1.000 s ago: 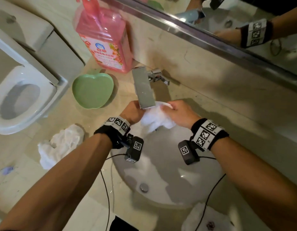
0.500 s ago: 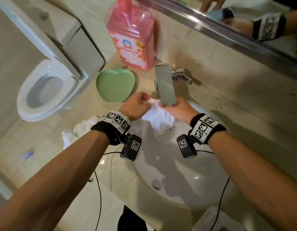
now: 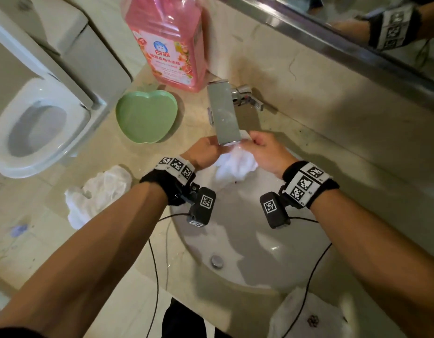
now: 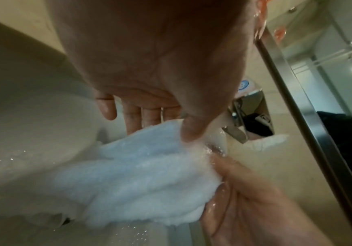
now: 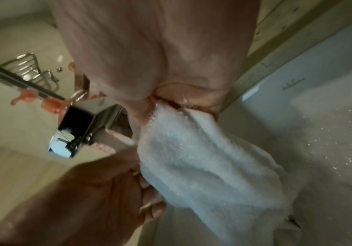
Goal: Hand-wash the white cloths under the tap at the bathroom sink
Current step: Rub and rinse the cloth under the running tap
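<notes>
A wet white cloth (image 3: 235,164) hangs bunched under the flat chrome tap (image 3: 223,113), over the white sink (image 3: 260,252). My left hand (image 3: 208,147) pinches its left edge, thumb on top of the cloth (image 4: 141,174) and fingers beneath. My right hand (image 3: 257,142) grips the right edge, fingers curled into the cloth (image 5: 202,158). Water splashes where the two hands meet. The spout hides both sets of fingertips in the head view. A second white cloth (image 3: 99,193) lies crumpled on the counter to the left. A third (image 3: 306,318) lies at the sink's near right rim.
A pink detergent bottle (image 3: 172,45) stands behind the tap, against the wall. A green apple-shaped dish (image 3: 145,115) sits on the counter left of the tap. The toilet (image 3: 35,128) is at far left, and a mirror ledge (image 3: 333,42) runs above the wall.
Both hands stay on the cloth under the tap and have worked it between them; it now hangs lower from their grip. My head view has shifted left.
</notes>
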Tool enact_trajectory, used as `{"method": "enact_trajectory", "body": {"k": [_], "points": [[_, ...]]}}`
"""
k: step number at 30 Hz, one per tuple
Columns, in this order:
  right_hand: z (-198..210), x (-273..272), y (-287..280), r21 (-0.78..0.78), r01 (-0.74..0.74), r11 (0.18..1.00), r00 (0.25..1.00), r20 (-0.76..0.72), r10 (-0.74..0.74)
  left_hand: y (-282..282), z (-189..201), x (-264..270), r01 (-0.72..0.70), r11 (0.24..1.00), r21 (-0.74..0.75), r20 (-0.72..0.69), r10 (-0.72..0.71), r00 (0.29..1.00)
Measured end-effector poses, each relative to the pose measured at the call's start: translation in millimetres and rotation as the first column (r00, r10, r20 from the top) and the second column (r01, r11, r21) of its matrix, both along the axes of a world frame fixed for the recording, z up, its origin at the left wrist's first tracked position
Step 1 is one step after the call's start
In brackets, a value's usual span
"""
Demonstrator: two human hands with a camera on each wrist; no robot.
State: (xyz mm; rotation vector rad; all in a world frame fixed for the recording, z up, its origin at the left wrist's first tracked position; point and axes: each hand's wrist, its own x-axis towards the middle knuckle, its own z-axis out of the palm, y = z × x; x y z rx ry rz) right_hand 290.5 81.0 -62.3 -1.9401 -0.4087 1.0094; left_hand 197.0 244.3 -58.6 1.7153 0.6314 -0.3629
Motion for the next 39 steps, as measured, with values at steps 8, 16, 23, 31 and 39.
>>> {"method": "enact_trajectory", "body": {"k": [8, 16, 23, 31, 39], "points": [[5, -5, -4, -0.048, -0.12, 0.992, 0.992, -0.051, 0.117, -3, 5, -1, 0.14, 0.981, 0.133, 0.026, -0.144, 0.989], [2, -4, 12, 0.035, 0.05, 0.998, 0.998, -0.05, -0.048, 16, -3, -20, 0.129, 0.979, 0.156, -0.108, -0.113, 0.988], [4, -2, -11, 0.025, -0.002, 1.0, 0.998, -0.062, 0.004, -2, 5, -2, 0.147, 0.975, 0.165, 0.089, -0.163, 0.983], [7, -2, -2, 0.05, 0.019, 0.999, 0.998, 0.057, -0.022, 1, 2, -3, 0.159, 0.985, 0.069, 0.063, -0.163, 0.985], [12, 14, -8, 0.101, 0.168, 0.981, 0.982, -0.101, -0.158, 18, -1, -14, 0.169, 0.969, 0.18, 0.123, -0.193, 0.973]]}}
